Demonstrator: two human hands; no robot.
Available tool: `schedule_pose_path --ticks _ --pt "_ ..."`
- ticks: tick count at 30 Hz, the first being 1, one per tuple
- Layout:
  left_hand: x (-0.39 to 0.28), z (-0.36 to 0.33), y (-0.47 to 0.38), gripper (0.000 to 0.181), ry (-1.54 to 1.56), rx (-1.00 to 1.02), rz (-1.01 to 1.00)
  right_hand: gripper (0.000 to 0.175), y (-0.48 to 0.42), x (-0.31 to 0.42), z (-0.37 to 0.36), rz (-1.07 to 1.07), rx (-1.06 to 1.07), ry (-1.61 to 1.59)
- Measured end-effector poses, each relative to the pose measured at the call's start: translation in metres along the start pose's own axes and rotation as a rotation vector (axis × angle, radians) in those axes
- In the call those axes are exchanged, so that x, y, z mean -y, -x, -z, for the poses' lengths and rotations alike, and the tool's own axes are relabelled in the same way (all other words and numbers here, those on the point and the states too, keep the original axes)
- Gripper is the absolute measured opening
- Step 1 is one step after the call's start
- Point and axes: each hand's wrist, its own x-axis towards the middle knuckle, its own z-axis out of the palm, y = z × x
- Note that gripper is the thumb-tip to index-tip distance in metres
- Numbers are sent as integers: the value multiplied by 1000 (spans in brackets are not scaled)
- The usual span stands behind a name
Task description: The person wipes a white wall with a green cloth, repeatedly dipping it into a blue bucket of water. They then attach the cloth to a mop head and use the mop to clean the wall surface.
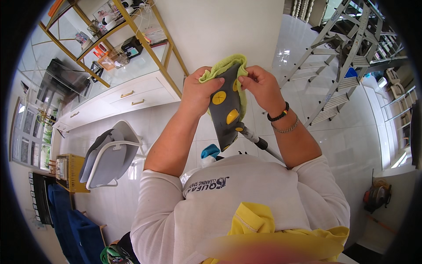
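Note:
A grey flat mop head [221, 114] with yellow cloth grips is tilted in front of my chest. A lime green microfibre cloth [230, 61] wraps its top end and hangs behind its right edge. My left hand [197, 90] pinches the cloth against the head's upper left, thumb on the grey face. My right hand [260, 84] grips the cloth's edge at the upper right, by a yellow grip. The mop's metal pole [272, 152] runs from the head down to the right, beside my body. A yellow cloth [252, 219] lies against my shirt.
Two aluminium stepladders [343, 84] stand at the right. A grey chair [113, 155] and a wooden crate [74, 173] are at the left. White drawers [138, 95] under a gold-framed shelf stand at the upper left. A cable reel [377, 194] sits at the lower right.

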Motion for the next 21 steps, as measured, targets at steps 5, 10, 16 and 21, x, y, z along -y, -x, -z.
schedule_pose_path --ticks 5,10,16,21 --pt "0 0 1 17 43 -13 -8 15 9 -5 3 78 82 -41" --pt "0 0 -1 17 111 61 7 34 -1 -11 9 -78 86 -32" --pt "-3 0 -4 18 206 144 26 34 -6 -8 12 1 191 -287" --pt "-1 -8 -5 21 159 98 13 43 -6 1 7 -33 101 148"
